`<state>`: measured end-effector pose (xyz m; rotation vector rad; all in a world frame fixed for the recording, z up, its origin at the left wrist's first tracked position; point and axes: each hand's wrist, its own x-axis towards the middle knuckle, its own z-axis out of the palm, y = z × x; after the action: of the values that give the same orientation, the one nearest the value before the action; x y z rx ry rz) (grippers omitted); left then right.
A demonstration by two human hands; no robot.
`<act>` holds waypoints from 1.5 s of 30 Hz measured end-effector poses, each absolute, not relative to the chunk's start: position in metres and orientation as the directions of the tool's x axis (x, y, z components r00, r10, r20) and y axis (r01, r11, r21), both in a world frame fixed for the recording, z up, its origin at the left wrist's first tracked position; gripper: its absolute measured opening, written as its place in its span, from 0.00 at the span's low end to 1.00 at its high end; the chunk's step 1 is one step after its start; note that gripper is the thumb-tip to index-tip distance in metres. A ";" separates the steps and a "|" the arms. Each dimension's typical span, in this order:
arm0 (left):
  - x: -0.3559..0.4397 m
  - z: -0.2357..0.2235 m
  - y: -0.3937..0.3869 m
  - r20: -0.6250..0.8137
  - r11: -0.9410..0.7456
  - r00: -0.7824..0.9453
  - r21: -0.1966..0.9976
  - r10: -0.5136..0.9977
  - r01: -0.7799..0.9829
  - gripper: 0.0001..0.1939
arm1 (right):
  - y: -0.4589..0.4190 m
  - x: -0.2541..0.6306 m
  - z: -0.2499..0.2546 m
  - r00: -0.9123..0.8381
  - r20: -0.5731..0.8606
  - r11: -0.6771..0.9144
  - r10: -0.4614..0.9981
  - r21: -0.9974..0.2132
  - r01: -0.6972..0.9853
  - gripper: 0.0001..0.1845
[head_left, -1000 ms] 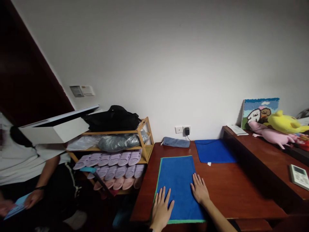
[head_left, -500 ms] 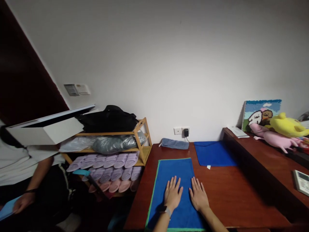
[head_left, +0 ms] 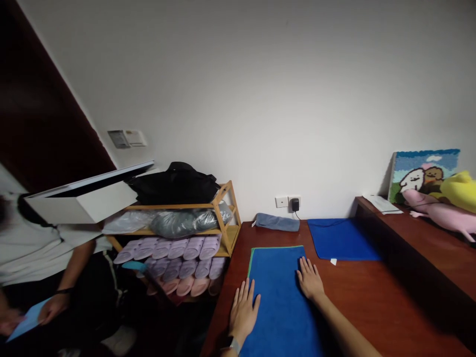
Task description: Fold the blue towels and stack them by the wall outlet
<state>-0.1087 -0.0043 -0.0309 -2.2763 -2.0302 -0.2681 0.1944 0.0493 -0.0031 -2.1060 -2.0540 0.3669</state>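
Observation:
A blue cloth with a green edge (head_left: 278,292) lies spread in a long rectangle on the reddish-brown table (head_left: 360,292). My left hand (head_left: 244,307) rests flat over the cloth's left edge, fingers stretched out and holding nothing. On the cloth's right edge, farther from me, lies my right hand (head_left: 310,278), palm down with its fingers extended. Behind it, a second blue cloth (head_left: 340,239) with a white tag lies flat. A folded grey-blue cloth (head_left: 277,222) sits near the wall. The near end of the green-edged cloth runs out of the picture.
A wooden rack (head_left: 223,223) at left holds a black bag (head_left: 174,183) and several slippers (head_left: 178,248). A seated person (head_left: 55,258) holds a light-blue item beside it. Plush toys (head_left: 439,213) lie on the raised ledge at right. A plugged-in adapter (head_left: 295,204) is on the wall.
My left hand has slid from the middle of the cloth to its left edge. My right hand has moved slightly farther away along the right edge. The view has turned a little left.

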 end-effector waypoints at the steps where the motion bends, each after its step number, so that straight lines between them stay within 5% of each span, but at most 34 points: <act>1: -0.111 -0.031 -0.004 0.179 -0.126 0.115 0.052 0.977 0.991 0.33 | 0.056 0.194 -0.005 0.022 -0.061 -0.039 0.998 -0.290 0.956 0.37; 8: -0.042 -0.017 0.027 0.306 -0.269 0.230 0.093 0.924 0.959 0.30 | 0.066 0.197 -0.029 0.020 -0.007 -0.021 1.000 -0.304 0.952 0.39; 14: 0.044 -0.022 0.066 0.218 -0.402 0.357 0.216 0.908 0.890 0.31 | 0.069 0.200 -0.033 0.000 -0.010 -0.002 1.000 -0.274 0.962 0.38; 22: -0.083 -0.029 0.073 0.159 -0.062 0.043 0.120 0.986 0.991 0.34 | 0.067 0.199 -0.034 0.018 -0.024 -0.024 1.000 -0.281 0.959 0.38; 37: -0.104 -0.033 0.072 0.211 -0.047 0.038 0.040 0.977 0.998 0.35 | 0.128 0.200 -0.022 0.000 -0.054 -0.014 0.999 -0.258 0.966 0.38; 45: 0.033 -0.020 0.105 0.247 -0.326 0.282 0.158 0.927 0.932 0.30 | 0.126 0.202 -0.032 -0.036 -0.045 0.026 0.998 -0.209 0.978 0.38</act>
<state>0.0327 0.1054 -0.0199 -2.5014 -1.8138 -0.4626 0.2024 0.1265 -0.0317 -2.0983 -2.1652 0.2761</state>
